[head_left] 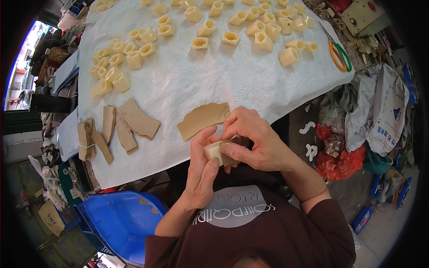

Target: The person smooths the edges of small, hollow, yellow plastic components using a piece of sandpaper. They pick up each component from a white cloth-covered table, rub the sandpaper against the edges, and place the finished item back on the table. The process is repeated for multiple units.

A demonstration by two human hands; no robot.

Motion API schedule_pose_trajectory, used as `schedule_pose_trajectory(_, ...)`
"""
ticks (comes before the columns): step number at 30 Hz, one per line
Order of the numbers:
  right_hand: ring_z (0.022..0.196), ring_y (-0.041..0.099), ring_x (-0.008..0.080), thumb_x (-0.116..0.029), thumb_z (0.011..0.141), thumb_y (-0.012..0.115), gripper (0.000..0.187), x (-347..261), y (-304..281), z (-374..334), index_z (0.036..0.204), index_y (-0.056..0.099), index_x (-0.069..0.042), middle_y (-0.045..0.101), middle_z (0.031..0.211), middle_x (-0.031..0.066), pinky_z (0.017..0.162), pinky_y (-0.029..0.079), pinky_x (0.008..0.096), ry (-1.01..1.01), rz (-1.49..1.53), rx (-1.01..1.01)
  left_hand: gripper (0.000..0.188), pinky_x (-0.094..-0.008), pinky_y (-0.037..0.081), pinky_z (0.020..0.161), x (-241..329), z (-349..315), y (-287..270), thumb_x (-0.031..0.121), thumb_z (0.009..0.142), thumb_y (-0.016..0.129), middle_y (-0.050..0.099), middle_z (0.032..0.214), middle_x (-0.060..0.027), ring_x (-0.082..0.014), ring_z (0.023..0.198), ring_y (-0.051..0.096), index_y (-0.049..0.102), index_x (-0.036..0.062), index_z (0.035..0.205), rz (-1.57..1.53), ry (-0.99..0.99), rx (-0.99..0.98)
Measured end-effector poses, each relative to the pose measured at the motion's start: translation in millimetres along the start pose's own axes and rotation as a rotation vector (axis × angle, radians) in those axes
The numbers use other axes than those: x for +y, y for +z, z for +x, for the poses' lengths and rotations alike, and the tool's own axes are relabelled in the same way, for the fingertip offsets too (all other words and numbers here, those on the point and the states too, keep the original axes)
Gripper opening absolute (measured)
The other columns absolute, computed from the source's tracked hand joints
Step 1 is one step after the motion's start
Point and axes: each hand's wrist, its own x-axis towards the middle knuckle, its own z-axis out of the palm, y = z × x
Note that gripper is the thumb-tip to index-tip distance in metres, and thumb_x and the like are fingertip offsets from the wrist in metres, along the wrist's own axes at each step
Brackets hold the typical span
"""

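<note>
My left hand [199,172] is closed around a pale cream hollow block [212,152], held just off the near table edge. Against the block's right side, my right hand [261,142] has its thumb and fingers pinched together on a brownish strip [240,141], mostly hidden by the fingers. Just beyond the hands lies a curved tan sheet [201,118] with an uneven edge, flat on the white table cover [178,80]. More tan pieces [138,117] are to its left, and a small bundle [86,138] of them is tied with a band.
Many similar cream hollow blocks [206,27] are spread over the far and left table. Scissors [339,56] with orange and green handles lie at the right edge. A blue tub [123,219] stands below left; white sacks [380,111] and red bags [342,165] are at right.
</note>
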Motion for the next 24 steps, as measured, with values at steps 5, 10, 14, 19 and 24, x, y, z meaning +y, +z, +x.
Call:
schedule_pose_trajectory(5,0.084,0.048,0.0225,-0.009,0.072,0.061,0.009,-3,-4,1,0.079,0.056,-0.007,0.050,0.089,0.0057,0.080,0.036,0.0329,0.005,0.042,-0.052,0.055,-0.0288,0.043,0.069,0,1,2,0.029,0.088,0.040,0.040,0.110,-0.0123,-0.0179,0.088,0.049,0.019,0.0031,0.132,0.009,-0.014,-0.026)
schedule_pose_trajectory(10,0.093,0.044,0.0240,-0.008,0.070,0.059,0.013,-6,-3,1,0.081,0.052,-0.007,0.048,0.096,0.0076,0.086,0.032,0.0347,0.023,0.032,-0.082,0.048,-0.0263,0.042,0.070,-1,2,4,0.026,0.089,0.038,0.041,0.110,-0.0112,-0.0133,0.086,0.047,0.023,0.0021,0.128,0.047,-0.007,0.025)
schedule_pose_trajectory(14,0.098,0.042,0.0253,-0.009,0.066,0.060,0.027,-7,0,-2,0.091,0.049,-0.008,0.044,0.103,0.0089,0.090,0.030,0.0363,0.066,0.086,-0.084,0.044,-0.0273,0.041,0.077,-5,3,3,0.024,0.090,0.036,0.042,0.111,-0.0109,-0.0140,0.094,0.047,0.025,0.0018,0.126,0.003,0.021,0.035)
schedule_pose_trajectory(19,0.105,0.040,0.0274,-0.008,0.062,0.065,0.046,-5,9,-4,0.105,0.047,-0.008,0.041,0.110,0.0098,0.093,0.029,0.0383,0.047,0.058,-0.064,0.044,-0.0315,0.040,0.088,-1,6,6,0.024,0.090,0.037,0.042,0.115,-0.0122,-0.0171,0.105,0.045,0.024,0.0026,0.126,-0.120,0.036,0.141)
schedule_pose_trajectory(24,0.110,0.037,0.0306,-0.011,0.060,0.073,0.058,-9,5,-1,0.112,0.047,-0.010,0.041,0.113,0.0121,0.095,0.029,0.0390,0.000,0.046,-0.052,0.047,-0.0339,0.039,0.091,1,10,5,0.015,0.088,0.048,0.045,0.114,-0.0136,-0.0209,0.108,0.045,0.024,0.0037,0.126,-0.201,0.084,0.143)
